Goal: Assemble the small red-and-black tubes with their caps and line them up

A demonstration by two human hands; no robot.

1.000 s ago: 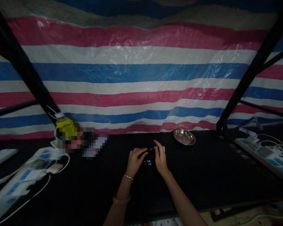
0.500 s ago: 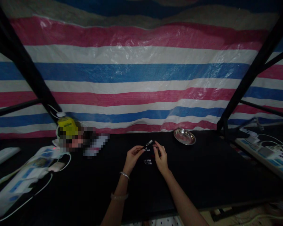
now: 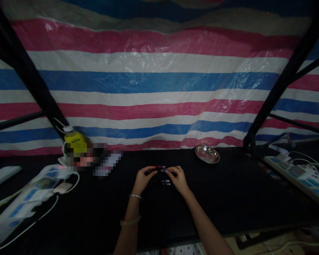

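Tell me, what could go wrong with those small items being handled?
The slim dark item between the left grip and the right grip could slip. It might knock the small shiny-tipped items lying nearby. Dark parts could also be hard to spot against the black tabletop.

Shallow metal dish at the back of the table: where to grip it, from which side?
Probably the near rim of the dish, pinched from the front: its shallow, open shape offers a raised edge, and the striped sheet stands close behind.
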